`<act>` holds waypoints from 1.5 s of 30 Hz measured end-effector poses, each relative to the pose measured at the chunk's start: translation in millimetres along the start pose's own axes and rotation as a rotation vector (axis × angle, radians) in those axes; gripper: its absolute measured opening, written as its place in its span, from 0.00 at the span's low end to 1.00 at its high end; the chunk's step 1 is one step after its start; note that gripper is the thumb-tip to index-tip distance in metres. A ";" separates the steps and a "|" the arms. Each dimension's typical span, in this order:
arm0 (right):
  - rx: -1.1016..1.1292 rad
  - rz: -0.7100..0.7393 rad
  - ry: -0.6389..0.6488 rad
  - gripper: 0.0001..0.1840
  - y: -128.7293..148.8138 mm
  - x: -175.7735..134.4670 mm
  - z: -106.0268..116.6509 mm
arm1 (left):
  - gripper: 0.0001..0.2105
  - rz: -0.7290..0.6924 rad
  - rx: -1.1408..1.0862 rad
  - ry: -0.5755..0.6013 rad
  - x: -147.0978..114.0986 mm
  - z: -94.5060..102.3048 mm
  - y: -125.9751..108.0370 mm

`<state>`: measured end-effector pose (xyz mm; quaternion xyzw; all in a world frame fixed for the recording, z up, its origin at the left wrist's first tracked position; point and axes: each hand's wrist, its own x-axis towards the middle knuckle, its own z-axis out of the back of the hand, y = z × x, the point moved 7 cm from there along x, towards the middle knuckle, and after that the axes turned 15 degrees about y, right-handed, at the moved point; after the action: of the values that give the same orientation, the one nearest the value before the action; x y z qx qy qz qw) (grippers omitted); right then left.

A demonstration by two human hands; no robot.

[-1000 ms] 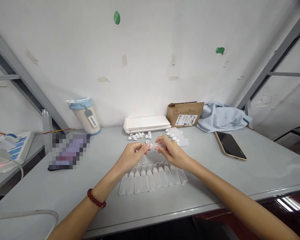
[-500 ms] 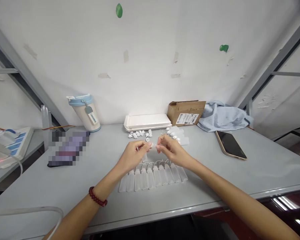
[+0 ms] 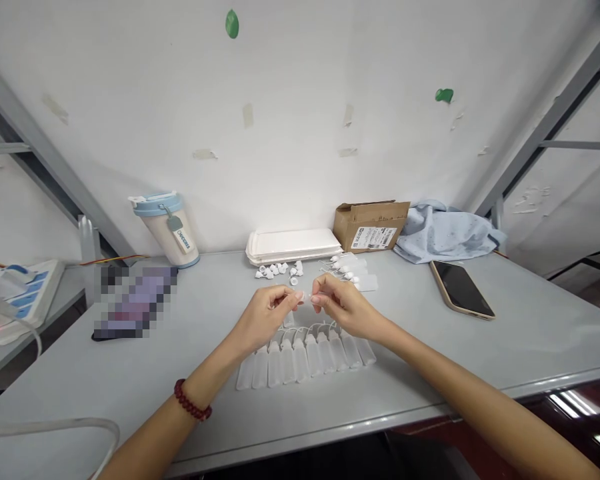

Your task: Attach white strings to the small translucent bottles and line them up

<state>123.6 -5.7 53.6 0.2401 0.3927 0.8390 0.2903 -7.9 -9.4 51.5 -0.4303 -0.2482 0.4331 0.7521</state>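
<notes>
My left hand (image 3: 269, 315) is closed, with thumb and forefinger pinching a small translucent plastic piece (image 3: 305, 297). From the other side, the fingertips of my right hand (image 3: 344, 305) pinch at the same piece. The fingers hide most of its shape. Beneath my left fingers part of a translucent bottle (image 3: 289, 319) shows; whether it joins the pinched piece I cannot tell. A row of small squeeze bottles (image 3: 300, 360) with thin curved strips at their tops lies below both hands. White caps (image 3: 273, 271) are scattered just beyond my fingers, with one ring-shaped cap (image 3: 294, 281) nearest.
More capped bottles (image 3: 357, 270) lie at the back right, before a cardboard box (image 3: 373, 227). White trays (image 3: 294, 245) are stacked against the wall. A tumbler (image 3: 165, 230) and a blurred-out object (image 3: 137, 300) stand left; a phone (image 3: 461, 290) and blue cloth (image 3: 445, 232) lie right.
Both hands have lowered slightly, and the fingertips have shifted a little around the small piece. The whole view has tilted slightly. The bottles and caps lie as before.
</notes>
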 end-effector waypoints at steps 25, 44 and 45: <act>-0.273 0.126 -0.153 0.13 4.6 -2.0 11.0 | 0.20 0.076 -0.112 -0.049 0.2 7.9 9.8; 0.134 -0.110 0.079 0.18 -22.5 1.6 14.1 | 0.14 -0.015 0.149 -0.077 1.0 -1.9 -1.1; 0.142 -0.112 0.078 0.17 -23.7 1.7 15.7 | 0.13 -0.018 0.139 -0.095 1.7 -0.1 1.0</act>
<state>139.4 16.0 44.0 0.2049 0.4748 0.8003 0.3034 -7.4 -7.7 50.6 -0.3538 -0.2569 0.4624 0.7714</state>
